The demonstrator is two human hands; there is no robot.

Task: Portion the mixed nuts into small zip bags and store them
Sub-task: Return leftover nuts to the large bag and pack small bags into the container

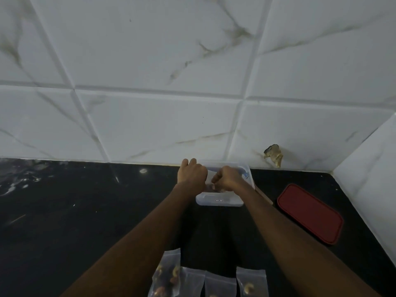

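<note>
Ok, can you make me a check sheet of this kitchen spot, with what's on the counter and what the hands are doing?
Surface: black counter, shiny, with pale specks.
Job's things: clear container near the wall; red lid lying flat to its right; four zip bags in a row at the near edge, nuts showing in at least two.
Clutter: small brownish thing against the wall, too blurred to name.
Hands: left hand and right hand over the container, fingers curled; what they hold cannot be told.
Cables: nothing seen.
Surroundings: white marbled tiled wall behind and to the right.
</note>
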